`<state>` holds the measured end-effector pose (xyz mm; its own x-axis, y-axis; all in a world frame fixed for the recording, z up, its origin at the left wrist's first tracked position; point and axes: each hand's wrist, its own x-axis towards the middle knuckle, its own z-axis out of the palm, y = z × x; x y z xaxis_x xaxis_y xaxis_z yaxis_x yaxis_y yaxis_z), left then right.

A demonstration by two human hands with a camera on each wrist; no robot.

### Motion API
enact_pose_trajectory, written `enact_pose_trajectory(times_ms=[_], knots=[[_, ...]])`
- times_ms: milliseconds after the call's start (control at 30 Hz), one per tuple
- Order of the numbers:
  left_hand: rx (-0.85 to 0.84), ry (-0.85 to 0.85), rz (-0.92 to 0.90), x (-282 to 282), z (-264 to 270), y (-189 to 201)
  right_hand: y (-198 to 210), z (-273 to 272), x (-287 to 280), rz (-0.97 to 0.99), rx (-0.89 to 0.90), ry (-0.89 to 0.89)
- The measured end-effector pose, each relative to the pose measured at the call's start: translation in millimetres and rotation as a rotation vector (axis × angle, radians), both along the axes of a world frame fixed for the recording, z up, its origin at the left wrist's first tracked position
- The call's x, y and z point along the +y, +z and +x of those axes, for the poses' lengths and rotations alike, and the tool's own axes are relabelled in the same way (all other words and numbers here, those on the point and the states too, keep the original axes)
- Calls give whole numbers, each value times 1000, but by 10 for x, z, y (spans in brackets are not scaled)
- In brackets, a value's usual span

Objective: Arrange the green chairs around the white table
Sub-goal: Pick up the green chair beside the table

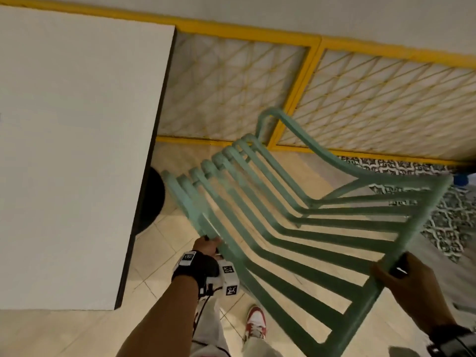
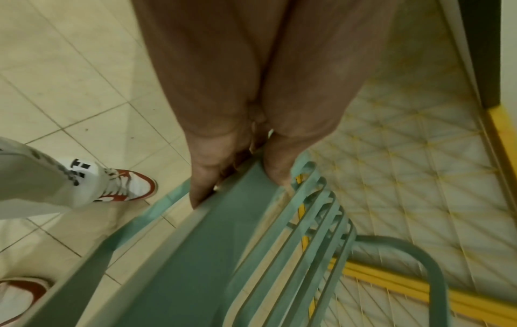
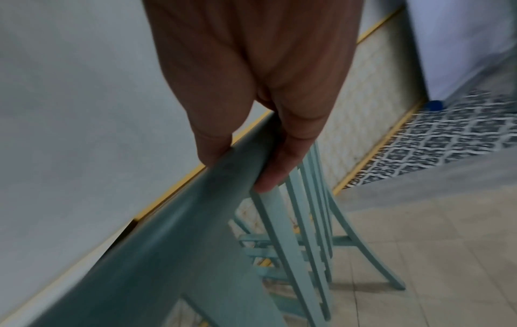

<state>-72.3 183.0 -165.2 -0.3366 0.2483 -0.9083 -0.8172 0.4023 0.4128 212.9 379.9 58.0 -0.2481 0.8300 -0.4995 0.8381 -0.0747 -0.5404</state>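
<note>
The slatted green chair hung tilted between the table edge and the yellow-framed wall panel, open tiled floor beneath; left hand and right hand each gripped its frame.

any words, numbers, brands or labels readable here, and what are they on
None can be read.
Square black-and-white tags on the left wrist camera: coded patterns, not text.
Black blocky mark on the white sock: not legible as letters.
Green chair, white table: no print visible.
</note>
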Motion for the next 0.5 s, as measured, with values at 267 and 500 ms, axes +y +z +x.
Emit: enact_pose_trajectory(times_ms=[267,500], knots=[[-101,315,66,-631,608,-108,-188,-491,509,59,76,369],[-45,489,61,-591,640,-45,-121,-1261,584,36,173,516]])
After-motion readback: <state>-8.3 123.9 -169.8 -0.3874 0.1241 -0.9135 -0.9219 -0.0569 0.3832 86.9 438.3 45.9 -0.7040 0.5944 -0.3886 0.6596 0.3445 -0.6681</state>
